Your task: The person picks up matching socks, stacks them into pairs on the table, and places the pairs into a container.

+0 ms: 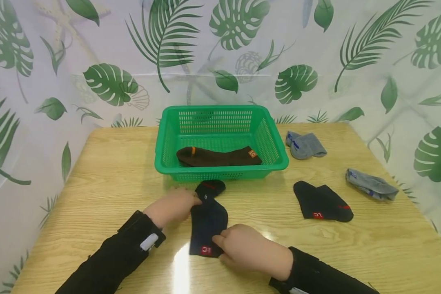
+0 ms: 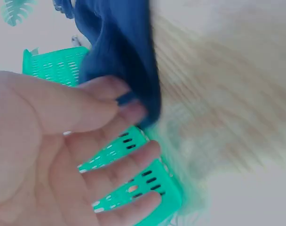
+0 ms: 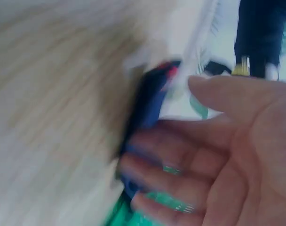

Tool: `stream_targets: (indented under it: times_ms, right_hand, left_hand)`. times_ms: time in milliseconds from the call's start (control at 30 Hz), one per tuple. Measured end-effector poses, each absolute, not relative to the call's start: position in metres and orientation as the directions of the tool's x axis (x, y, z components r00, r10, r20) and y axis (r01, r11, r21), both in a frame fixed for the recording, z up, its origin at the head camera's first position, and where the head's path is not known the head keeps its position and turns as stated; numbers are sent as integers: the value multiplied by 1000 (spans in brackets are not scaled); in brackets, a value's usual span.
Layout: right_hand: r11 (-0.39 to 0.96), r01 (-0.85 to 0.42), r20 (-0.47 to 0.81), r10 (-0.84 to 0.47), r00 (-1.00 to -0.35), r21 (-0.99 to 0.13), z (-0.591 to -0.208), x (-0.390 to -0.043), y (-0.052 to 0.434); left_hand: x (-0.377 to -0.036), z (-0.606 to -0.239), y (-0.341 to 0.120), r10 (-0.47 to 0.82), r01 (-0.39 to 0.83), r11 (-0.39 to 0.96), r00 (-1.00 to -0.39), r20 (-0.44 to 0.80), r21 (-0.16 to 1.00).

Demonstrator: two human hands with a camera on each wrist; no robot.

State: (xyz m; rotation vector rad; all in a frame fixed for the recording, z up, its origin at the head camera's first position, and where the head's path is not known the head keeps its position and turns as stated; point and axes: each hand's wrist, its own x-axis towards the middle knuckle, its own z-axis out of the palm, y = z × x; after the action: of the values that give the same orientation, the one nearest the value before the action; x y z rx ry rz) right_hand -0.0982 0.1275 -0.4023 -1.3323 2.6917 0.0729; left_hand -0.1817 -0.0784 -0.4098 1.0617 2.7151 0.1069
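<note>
A dark navy sock (image 1: 210,222) with a red label at its cuff lies on the table just in front of the green basket. My left hand (image 1: 174,205) pinches its edge near the toe end between thumb and index finger; the left wrist view shows the navy fabric (image 2: 122,42) at those fingertips, the other fingers spread. My right hand (image 1: 248,249) is at the cuff by the label. In the right wrist view, blurred, its fingers (image 3: 169,146) lie against the sock (image 3: 145,103) with the thumb held apart.
Inside the green basket (image 1: 220,169) lies a brown sock (image 1: 220,157) with orange marks. Another dark sock (image 1: 321,202) rests to the right. Beyond it are a folded grey sock (image 1: 306,145) and a grey sock (image 1: 371,184). A leaf-print cloth (image 1: 191,49) stands behind the table.
</note>
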Motion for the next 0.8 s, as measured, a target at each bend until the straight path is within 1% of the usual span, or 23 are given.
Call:
stream_targets:
  times_ms: [67, 167, 200, 267, 367, 433, 500, 567, 633, 733, 800]
  right_hand:
    - [673, -739, -151, -727, -670, 37, -399, -100, 142]
    - [753, -651, -153, -635, -757, 97, -398, -106, 161]
    - [768, -631, -154, -614, -774, 110, -398, -108, 165]
    - [779, -615, -153, -598, -787, 118, -398, -111, 171]
    - [780, -615, -132, -601, -788, 114, -400, -114, 174]
    - [776, -620, -84, -615, -784, 114, -401, -115, 176]
    - [766, -633, -37, -633, -773, 116, -402, -113, 178]
    - [741, -663, -5, -667, -745, 111, -404, -110, 181]
    - [706, -700, -2, -703, -711, 108, -407, -106, 183]
    - [672, -731, -23, -734, -679, 116, -411, -101, 184]
    - [665, -733, -19, -739, -674, 142, -414, -100, 183]
  left_hand:
    - [-171, -409, -85, 678, 672, 735, -721, -143, 92]
    - [-155, -411, -88, 693, 687, 720, -712, -112, 93]
    - [-151, -411, -88, 702, 693, 712, -705, -101, 111]
    - [-144, -414, -87, 715, 701, 697, -696, -71, 150]
    - [-140, -417, -88, 715, 705, 691, -699, -10, 159]
    - [-141, -418, -91, 715, 713, 691, -698, 37, 116]
    - [-143, -419, -98, 733, 736, 675, -676, 74, 43]
    - [-146, -420, -106, 769, 769, 638, -633, 94, -41]
    - [-148, -421, -114, 812, 805, 583, -576, 95, -109]
    - [-150, -424, -123, 857, 840, 515, -509, 83, -168]
    - [-150, -425, -126, 870, 851, 492, -485, 83, -184]
